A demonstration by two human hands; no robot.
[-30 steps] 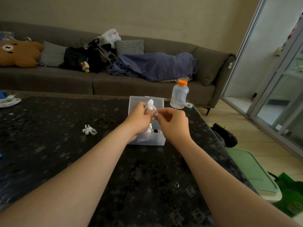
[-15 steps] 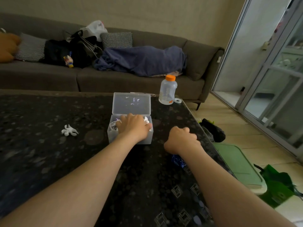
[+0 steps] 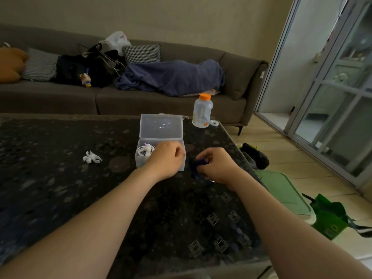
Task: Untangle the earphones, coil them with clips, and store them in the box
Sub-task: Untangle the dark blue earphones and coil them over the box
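Note:
A clear plastic box [image 3: 141, 164] stands open on the dark table, its lid [image 3: 161, 125] tilted back. Inside it, at the left, lies a white coiled earphone set [image 3: 146, 151] with a white clip on it. My left hand [image 3: 166, 160] hovers over the box's front right corner, with its fingers loosely curled and nothing visible in them. Just to the right of the box, my right hand [image 3: 218, 165] pinches a dark blue earphone bundle [image 3: 198, 164] a little above the table. A loose white clip [image 3: 91, 157] lies on the table to the left of the box.
A bottle with an orange cap [image 3: 202, 110] and a small tape roll [image 3: 214, 123] stand behind the box near the table's right edge. A grey sofa [image 3: 60, 97] with cushions and a blue blanket runs behind. A green lid [image 3: 281, 190] and a green bag [image 3: 330, 216] lie on the floor, right.
Both hands held the white earphones above the box; my left hand set them inside and drew back to the right. My right hand dropped to the table and picked up the dark blue bundle.

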